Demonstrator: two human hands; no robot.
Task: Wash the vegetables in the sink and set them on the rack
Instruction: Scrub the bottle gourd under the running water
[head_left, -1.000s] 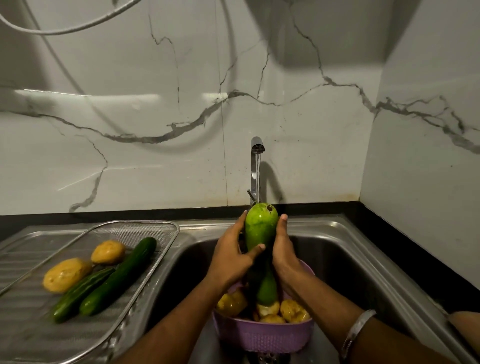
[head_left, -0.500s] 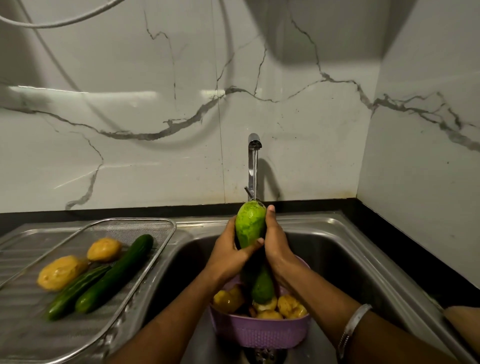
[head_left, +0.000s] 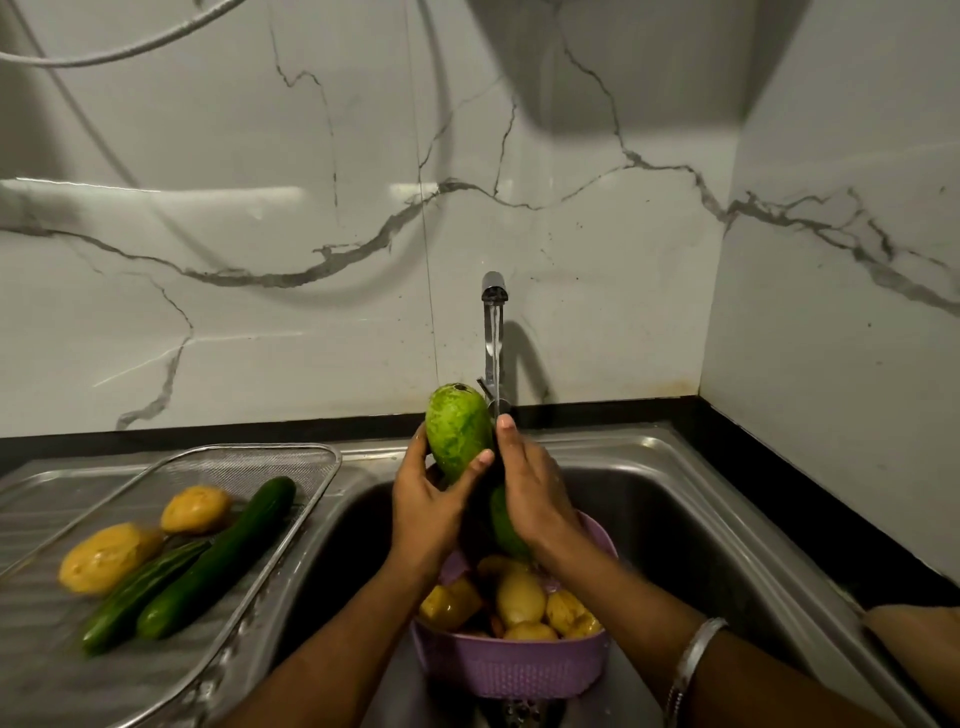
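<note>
I hold a long light-green gourd (head_left: 458, 430) upright over the sink (head_left: 675, 499), its top tilted left of the running tap (head_left: 493, 322). My left hand (head_left: 428, 506) grips its thick upper part, thumb across the front. My right hand (head_left: 535, 493) lies along its right side with fingers straight, under the water stream. The gourd's lower end reaches into a purple colander (head_left: 511, 670) holding several yellow potatoes (head_left: 519, 597). On the mesh rack (head_left: 306, 457) at left lie two cucumbers (head_left: 218, 556) and two potatoes (head_left: 195, 509).
The steel drainboard (head_left: 47, 675) carries the rack left of the basin. A black counter strip (head_left: 779, 493) runs along the marble walls behind and to the right. A hose (head_left: 130, 49) hangs at the upper left. The drain (head_left: 519, 714) sits under the colander.
The gourd's top has tilted leftwards, away from the stream. My right hand has slid up its side so the water now falls on my fingertips.
</note>
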